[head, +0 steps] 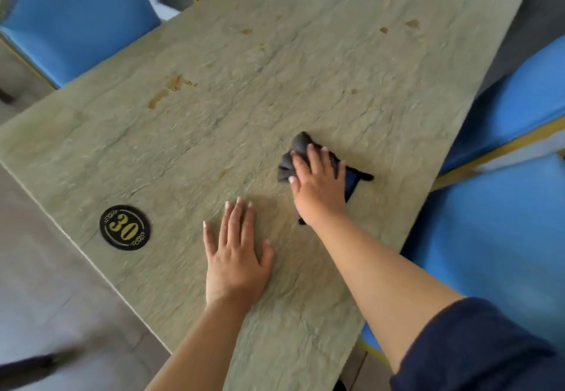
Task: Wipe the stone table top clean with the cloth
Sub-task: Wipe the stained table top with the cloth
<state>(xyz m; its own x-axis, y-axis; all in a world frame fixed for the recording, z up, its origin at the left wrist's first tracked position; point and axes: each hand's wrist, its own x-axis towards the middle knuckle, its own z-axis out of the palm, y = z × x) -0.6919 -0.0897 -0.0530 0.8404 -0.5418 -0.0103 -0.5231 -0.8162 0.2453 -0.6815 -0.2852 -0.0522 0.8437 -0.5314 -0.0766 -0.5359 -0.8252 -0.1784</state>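
Desk: Hands at work on table 30 — what stage of the job is this?

Stringer: Wiping is under way, by my reading. The right hand [319, 182] lies flat, fingers straight and spread, pressing a crumpled dark cloth [295, 153] onto the stone table top [275, 69], toward the right side of the near half. The left hand [235, 256] is also flat, palm down on bare stone just beside it, fingers spread, holding nothing; it looks like a brace.

Desk: How much is left?

Stringer: Most of it, I judge. Brownish stains [166, 92] show on the left-hand middle of the slab, and smaller spots [411, 23] dot the far end. All lie well apart from the cloth.

Desk: So the next move?

Stringer: Probably a long push of the cloth away and to the left, toward the big stains, with firm pressure since the surface is ridged and rough. A lean forward would be needed for the far spots.

Desk: Anything else in shot?

Stringer: A round black number plaque [124, 227] reading 30 near the left edge, and blue chairs [76, 14] around the table.
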